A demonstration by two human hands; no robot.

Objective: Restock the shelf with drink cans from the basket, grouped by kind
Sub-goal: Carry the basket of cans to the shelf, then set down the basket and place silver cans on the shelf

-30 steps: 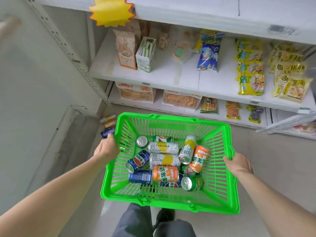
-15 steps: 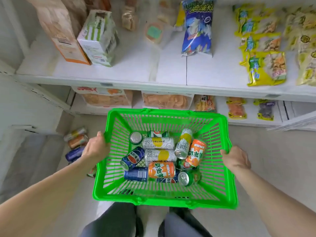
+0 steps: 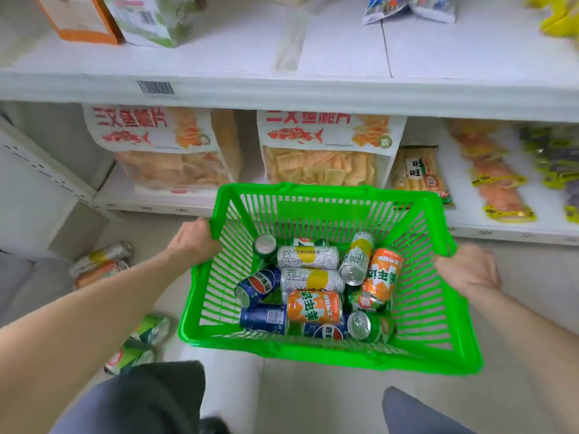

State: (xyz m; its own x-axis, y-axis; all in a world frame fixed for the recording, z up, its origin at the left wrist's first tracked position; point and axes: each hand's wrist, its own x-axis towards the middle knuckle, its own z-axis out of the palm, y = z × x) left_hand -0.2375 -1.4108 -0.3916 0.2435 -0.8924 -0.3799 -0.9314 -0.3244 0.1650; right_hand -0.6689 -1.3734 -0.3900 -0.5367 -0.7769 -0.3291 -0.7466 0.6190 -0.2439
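From the head camera, the left hand (image 3: 193, 242) grips the left rim of the green basket (image 3: 329, 355) and the right hand (image 3: 468, 267) grips its right rim, held in front of the white shelf (image 3: 282, 89); mixed drink cans (image 3: 308, 286) lie jumbled inside

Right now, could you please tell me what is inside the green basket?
The green basket holds a loose pile of drink cans: orange cans, blue cans, silver-and-yellow cans and green cans. Cans lower in the pile are partly covered, so I cannot count them.
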